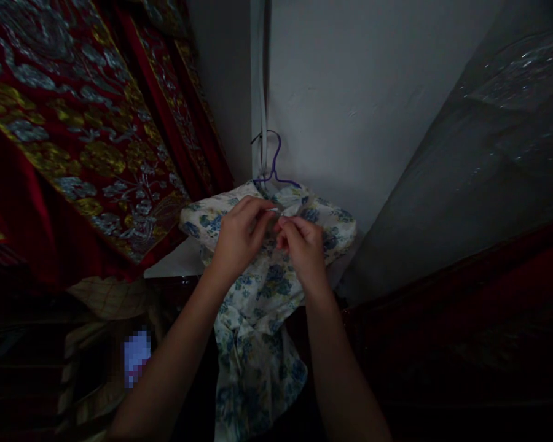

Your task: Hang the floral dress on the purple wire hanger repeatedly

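A white dress with a blue flower print (258,344) hangs on a purple wire hanger (274,167) in front of a white wall. My left hand (238,236) and my right hand (302,244) meet at the dress's collar, just below the hanger's hook. Both have their fingers pinched on the collar fabric. What small part sits between the fingertips I cannot make out. The skirt of the dress falls down between my forearms.
Red garments with gold and silver embroidery (74,123) hang at the left. A garment under clear plastic (488,166) hangs at the right. A white vertical pipe (259,86) runs down the wall behind the hanger. Dark furniture lies below.
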### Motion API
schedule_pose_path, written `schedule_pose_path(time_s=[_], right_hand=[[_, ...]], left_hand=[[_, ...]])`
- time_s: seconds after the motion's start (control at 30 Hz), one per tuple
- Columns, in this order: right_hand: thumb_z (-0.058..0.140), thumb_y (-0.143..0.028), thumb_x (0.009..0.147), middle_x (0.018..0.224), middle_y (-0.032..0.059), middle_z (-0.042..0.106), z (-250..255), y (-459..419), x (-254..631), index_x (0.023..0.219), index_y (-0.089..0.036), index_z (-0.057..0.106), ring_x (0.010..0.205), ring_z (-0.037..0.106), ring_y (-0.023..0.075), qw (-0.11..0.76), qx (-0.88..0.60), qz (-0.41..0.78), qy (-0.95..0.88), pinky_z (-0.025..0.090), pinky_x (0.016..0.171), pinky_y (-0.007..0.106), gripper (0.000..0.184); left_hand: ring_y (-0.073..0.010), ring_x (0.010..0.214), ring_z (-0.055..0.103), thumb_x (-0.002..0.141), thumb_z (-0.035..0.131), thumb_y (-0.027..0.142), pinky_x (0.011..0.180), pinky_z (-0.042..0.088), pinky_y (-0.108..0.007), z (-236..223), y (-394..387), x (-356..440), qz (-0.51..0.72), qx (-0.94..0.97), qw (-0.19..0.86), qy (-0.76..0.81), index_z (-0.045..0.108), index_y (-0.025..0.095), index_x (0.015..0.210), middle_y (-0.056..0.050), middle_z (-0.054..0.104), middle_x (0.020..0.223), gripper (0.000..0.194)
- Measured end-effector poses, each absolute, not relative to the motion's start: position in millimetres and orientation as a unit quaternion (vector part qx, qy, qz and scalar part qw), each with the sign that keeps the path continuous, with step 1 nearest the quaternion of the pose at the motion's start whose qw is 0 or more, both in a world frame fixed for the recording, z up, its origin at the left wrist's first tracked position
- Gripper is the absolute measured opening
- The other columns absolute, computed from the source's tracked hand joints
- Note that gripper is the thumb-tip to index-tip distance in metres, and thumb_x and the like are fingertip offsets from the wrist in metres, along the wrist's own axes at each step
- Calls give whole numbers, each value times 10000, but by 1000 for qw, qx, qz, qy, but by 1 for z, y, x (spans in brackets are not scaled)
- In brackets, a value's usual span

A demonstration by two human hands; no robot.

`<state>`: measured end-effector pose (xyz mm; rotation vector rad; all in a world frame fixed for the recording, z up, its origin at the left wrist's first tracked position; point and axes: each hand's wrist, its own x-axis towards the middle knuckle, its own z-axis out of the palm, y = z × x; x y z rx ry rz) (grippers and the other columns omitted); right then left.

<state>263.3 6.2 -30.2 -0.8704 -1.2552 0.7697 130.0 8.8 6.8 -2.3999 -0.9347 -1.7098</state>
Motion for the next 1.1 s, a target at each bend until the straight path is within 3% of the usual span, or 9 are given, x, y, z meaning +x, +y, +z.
schedule_pose_path(time_s=[0.13, 0.27, 0.37, 0.57, 0.7, 0.83, 0.9, 1.0, 1.1], right_hand=[[558, -348, 794, 449, -36, 477, -63, 11, 261, 564, -196, 598, 445, 439, 112, 640, -424, 350, -537, 326, 471, 249, 279], [580, -388, 797, 449, -42, 474, -97, -17, 256, 566, -198, 588, 413, 408, 99, 605, -398, 450, -523, 300, 445, 239, 299], [575, -386, 816, 449, -41, 474, -110, -46, 251, 575, -195, 592, 411, 412, 96, 566, -397, 480, -540, 295, 443, 231, 308], [560, -359, 790, 447, -41, 465, -113, -70, 249, 578, -190, 599, 420, 417, 99, 541, -404, 508, -534, 291, 446, 225, 274], [538, -336, 744, 452, -36, 464, -115, -71, 254, 546, -196, 575, 430, 417, 103, 547, -415, 508, -520, 295, 458, 232, 245], [576, -394, 773, 463, -38, 439, -126, -67, 261, 539, -199, 563, 451, 398, 110, 507, -454, 510, -525, 289, 469, 246, 305], [634, -472, 793, 531, -27, 492, -133, -63, 262, 582, -202, 571, 514, 446, 125, 548, -481, 471, -497, 339, 509, 254, 349], [656, -611, 823, 754, 19, 654, -136, -57, 260, 743, -210, 649, 750, 602, 187, 613, -472, 446, -450, 477, 700, 289, 409], [593, -783, 798, 923, 54, 729, -127, -57, 253, 904, -231, 714, 1012, 658, 259, 615, -381, 561, -403, 515, 901, 366, 576]], left_hand=[[-154, 844, 630, 960, 615, 261, 803, 491, -271, 20, 3, 106, -691, -653, 6, -308, 670, 187, 964, -20, 681, 887, 92], [-145, 784, 620, 911, 614, 212, 805, 506, -268, 10, 14, 46, -839, -391, -273, -261, 645, 196, 850, -5, 656, 813, 70], [-186, 883, 656, 907, 509, 185, 884, 510, -313, -31, 27, 9, -802, -253, -459, -284, 621, 190, 821, -53, 698, 837, 141], [-188, 731, 635, 734, 677, 260, 758, 494, -300, -145, 30, 29, -683, -261, -515, -447, 576, 202, 671, -6, 656, 669, 132], [-198, 672, 599, 566, 843, 287, 685, 456, -295, -181, 10, 62, -608, -341, -542, -470, 646, 153, 669, -11, 646, 638, 260], [-147, 725, 570, 695, 812, 442, 682, 425, -224, -166, -9, 73, -628, -375, -512, -450, 670, 179, 815, 22, 637, 764, 323], [-123, 719, 554, 751, 787, 475, 664, 414, -197, -143, -18, 78, -652, -380, -514, -408, 648, 210, 884, 40, 608, 796, 328], [-128, 741, 573, 836, 744, 465, 659, 429, -199, -103, -38, 94, -642, -452, -536, -309, 629, 215, 911, 13, 625, 872, 285], [-192, 962, 637, 947, 641, 383, 841, 481, -260, -68, -57, 113, -549, -632, -487, -251, 673, 202, 944, -55, 675, 1038, 184]])
